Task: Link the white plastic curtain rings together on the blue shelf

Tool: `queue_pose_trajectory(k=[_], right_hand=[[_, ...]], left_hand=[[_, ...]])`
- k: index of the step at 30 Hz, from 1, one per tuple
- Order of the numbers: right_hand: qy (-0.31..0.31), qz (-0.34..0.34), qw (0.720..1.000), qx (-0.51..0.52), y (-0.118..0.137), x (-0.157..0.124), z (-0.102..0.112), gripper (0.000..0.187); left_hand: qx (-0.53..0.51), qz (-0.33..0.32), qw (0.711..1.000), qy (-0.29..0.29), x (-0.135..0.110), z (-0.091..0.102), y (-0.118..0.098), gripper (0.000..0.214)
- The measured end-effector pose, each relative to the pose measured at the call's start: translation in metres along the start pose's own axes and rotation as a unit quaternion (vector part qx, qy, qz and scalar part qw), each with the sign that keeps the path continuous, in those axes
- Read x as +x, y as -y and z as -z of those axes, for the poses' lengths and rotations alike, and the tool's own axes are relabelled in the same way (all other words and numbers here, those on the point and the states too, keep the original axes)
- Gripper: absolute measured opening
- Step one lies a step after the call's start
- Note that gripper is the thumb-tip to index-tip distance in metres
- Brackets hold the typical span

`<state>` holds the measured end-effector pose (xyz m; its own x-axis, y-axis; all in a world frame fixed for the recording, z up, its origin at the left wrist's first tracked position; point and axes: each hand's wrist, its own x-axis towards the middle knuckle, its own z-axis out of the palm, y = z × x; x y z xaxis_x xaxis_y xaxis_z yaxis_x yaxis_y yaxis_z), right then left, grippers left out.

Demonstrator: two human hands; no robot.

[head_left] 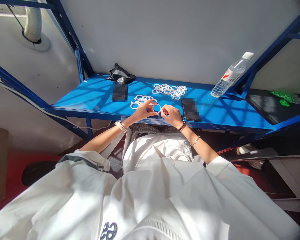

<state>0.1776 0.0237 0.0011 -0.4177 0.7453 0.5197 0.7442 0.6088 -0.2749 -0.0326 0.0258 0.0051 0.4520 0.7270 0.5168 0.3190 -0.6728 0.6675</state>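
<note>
Between my two hands, just above the front edge of the blue shelf point(97, 106), is a white plastic ring point(157, 105). My left hand point(144, 111) grips its left side with thumb and fingers. My right hand point(171, 115) pinches the ring's right side, where a small white tab shows. Close behind my left hand lies a small pile of white rings point(139, 99). Farther back is a second, larger pile of white rings point(167, 88). Part of the nearer pile is hidden by my left hand.
A black phone point(190, 111) lies right of my right hand. A clear water bottle point(227, 78) stands at the back right. Toward the back left are a crumpled black bag point(121, 73) and a blurred dark item point(120, 92). Blue metal posts point(77, 50) frame the shelf.
</note>
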Motion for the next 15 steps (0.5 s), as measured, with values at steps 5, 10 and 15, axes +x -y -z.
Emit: queue_pose_trajectory(k=[5,10,15], right_hand=[[-0.017,-0.008,1.0,0.004,-0.0005,-0.0006,-0.0013,0.007],[-0.019,-0.008,1.0,0.003,-0.0007,-0.0011,-0.0016,0.007],[-0.028,-0.001,1.0,0.009,-0.0009,-0.0014,-0.0022,0.008]], left_hand=[[0.008,-0.002,1.0,0.001,-0.0002,-0.0003,-0.0016,0.051],[0.013,-0.002,1.0,0.003,-0.0002,-0.0002,-0.0023,0.053],[0.005,0.003,1.0,0.006,-0.0003,-0.0003,-0.0029,0.054]])
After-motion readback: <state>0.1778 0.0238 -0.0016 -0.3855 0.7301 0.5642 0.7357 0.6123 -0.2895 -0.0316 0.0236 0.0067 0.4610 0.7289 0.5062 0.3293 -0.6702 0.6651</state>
